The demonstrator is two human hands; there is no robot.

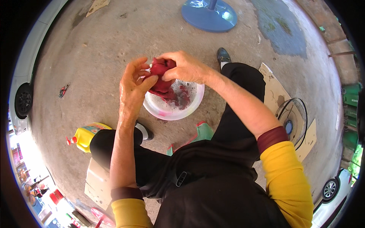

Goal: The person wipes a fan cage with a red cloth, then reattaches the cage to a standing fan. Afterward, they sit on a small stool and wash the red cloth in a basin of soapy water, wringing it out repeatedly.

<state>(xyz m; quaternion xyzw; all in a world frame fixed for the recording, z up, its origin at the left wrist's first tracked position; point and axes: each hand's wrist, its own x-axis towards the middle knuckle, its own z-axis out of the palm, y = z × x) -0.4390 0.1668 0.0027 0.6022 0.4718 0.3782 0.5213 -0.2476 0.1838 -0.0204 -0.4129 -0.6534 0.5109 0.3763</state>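
A wet dark red cloth (161, 69) is bunched up between my two hands, above a white plastic basin (171, 115). My right hand (185, 67) grips it from the right, with the thumb in front and the fingers over its top. On the other side, the thumb of my left hand (135, 81) presses on the cloth while the fingers curl beside it. A small white bit, perhaps foam or a button, shows near those fingertips. The cloth's lower part hangs into sudsy water (178, 85) in the basin.
A yellow detergent jug (85, 139) with a red pump stands by my left knee. Red-handled pliers (64, 91) lie on the concrete floor. A blue round base (209, 17) stands ahead. Rightward are cardboard (271, 81) and a fan (291, 122). Parked cars flank the scene.
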